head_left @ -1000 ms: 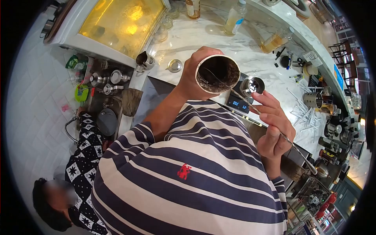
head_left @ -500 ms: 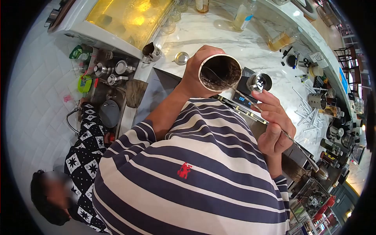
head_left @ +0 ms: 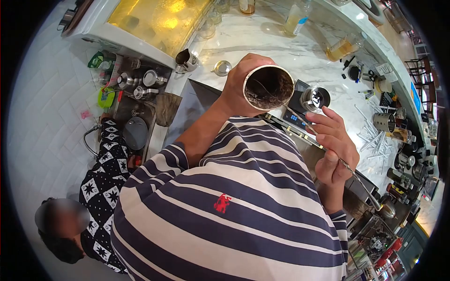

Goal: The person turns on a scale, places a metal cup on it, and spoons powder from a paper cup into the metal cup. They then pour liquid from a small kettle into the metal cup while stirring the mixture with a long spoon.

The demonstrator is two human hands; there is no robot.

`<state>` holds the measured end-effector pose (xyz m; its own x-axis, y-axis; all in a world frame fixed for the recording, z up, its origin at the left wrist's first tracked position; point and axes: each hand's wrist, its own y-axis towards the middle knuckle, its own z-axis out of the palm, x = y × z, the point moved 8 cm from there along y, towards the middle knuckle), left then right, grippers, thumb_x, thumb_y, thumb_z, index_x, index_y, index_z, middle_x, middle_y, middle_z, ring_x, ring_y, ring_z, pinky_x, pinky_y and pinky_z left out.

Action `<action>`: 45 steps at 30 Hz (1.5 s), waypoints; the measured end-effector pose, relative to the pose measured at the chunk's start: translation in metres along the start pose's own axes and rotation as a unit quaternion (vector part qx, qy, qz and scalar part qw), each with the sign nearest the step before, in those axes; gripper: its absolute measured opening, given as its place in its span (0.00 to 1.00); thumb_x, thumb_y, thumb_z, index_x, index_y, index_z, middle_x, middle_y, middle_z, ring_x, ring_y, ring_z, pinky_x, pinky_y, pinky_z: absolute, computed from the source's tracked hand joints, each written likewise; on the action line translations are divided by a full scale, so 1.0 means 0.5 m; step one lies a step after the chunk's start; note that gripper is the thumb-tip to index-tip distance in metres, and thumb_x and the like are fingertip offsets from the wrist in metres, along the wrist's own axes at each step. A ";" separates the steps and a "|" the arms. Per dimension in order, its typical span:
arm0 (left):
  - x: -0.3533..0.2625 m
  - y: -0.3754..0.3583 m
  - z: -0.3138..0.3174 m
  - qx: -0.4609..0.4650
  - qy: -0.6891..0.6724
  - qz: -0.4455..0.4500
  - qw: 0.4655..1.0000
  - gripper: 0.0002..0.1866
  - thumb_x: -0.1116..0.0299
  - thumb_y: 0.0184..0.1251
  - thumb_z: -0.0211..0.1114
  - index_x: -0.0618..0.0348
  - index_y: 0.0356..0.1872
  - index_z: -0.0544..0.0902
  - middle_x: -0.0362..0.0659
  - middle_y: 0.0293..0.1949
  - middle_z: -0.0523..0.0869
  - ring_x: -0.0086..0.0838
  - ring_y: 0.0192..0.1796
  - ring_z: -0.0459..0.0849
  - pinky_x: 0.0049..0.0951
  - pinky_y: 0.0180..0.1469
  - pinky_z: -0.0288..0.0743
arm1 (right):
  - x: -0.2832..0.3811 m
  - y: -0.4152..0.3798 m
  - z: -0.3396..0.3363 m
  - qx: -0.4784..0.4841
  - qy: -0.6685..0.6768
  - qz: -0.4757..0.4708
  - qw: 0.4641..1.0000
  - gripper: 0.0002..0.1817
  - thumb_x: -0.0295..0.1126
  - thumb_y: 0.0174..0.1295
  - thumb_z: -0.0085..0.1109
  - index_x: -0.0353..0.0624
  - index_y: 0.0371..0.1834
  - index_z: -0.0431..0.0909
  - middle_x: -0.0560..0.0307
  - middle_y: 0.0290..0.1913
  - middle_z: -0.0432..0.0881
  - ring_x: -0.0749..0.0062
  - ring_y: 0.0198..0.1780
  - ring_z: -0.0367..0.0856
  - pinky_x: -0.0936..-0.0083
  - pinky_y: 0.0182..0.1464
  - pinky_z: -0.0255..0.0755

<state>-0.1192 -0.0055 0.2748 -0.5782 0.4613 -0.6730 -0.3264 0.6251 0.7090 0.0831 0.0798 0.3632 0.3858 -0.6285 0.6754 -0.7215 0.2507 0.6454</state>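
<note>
Head view — marbled counter [head_left: 262, 40], tiles [head_left: 51, 126], perhaps chairs [head_left: 424, 92]

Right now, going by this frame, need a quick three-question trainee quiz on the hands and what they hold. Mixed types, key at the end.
1. What is in the right hand?
A) a bottle
B) a twisted metal rod
C) a cloth

2. True or false: the left hand is wrapped around the outside of the cup.

3. Fill the gap: one end of the twisted metal rod is ___ the cup.

Key: 1 B; 2 true; 3 inside.
</note>
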 end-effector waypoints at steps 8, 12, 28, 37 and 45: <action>0.008 -0.009 0.001 -0.057 -0.002 0.021 0.998 0.45 0.72 0.38 0.89 0.64 0.62 0.75 0.53 0.55 0.84 0.39 0.57 0.86 0.35 0.57 0.83 | -0.013 0.004 0.009 -0.074 0.058 0.023 0.995 0.13 0.28 0.82 0.45 0.30 0.45 0.77 0.38 0.36 0.87 0.40 0.45 0.91 0.43 0.60 0.79; 0.021 -0.020 0.001 -0.117 -0.047 0.022 0.992 0.44 0.72 0.38 0.88 0.64 0.62 0.75 0.52 0.54 0.85 0.38 0.56 0.87 0.35 0.57 0.83 | -0.022 0.007 0.010 -0.114 0.060 0.020 0.991 0.14 0.27 0.83 0.42 0.28 0.45 0.77 0.38 0.34 0.86 0.42 0.43 0.91 0.45 0.56 0.81; 0.040 -0.011 0.037 0.039 0.053 -0.044 0.997 0.49 0.71 0.35 0.90 0.55 0.66 0.74 0.48 0.57 0.86 0.46 0.58 0.85 0.39 0.61 0.79 | -0.216 -0.113 -0.060 -0.312 0.286 0.302 0.854 0.17 0.39 0.87 0.42 0.36 0.48 0.75 0.45 0.36 0.88 0.53 0.45 0.91 0.59 0.59 0.82; 0.086 -0.036 0.082 0.049 -0.025 -0.135 0.989 0.47 0.81 0.47 0.83 0.61 0.71 0.67 0.50 0.64 0.80 0.36 0.64 0.83 0.36 0.68 0.77 | -0.238 -0.228 -0.184 -0.411 0.297 0.327 0.798 0.16 0.39 0.86 0.43 0.37 0.53 0.76 0.45 0.39 0.91 0.47 0.49 0.91 0.54 0.62 0.82; 0.123 -0.025 0.123 0.079 0.020 -0.126 0.989 0.47 0.83 0.44 0.81 0.59 0.70 0.70 0.50 0.65 0.76 0.38 0.68 0.80 0.36 0.71 0.74 | -0.252 -0.342 -0.307 -0.464 0.144 0.370 0.792 0.16 0.40 0.87 0.43 0.38 0.52 0.76 0.45 0.42 0.90 0.47 0.54 0.90 0.56 0.63 0.80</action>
<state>-0.1046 0.0538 0.2116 -0.5233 0.2550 -0.8131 -0.3453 0.8089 0.4759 0.2464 0.2290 0.2225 0.2654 0.1032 0.9586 -0.1301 0.9890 -0.0705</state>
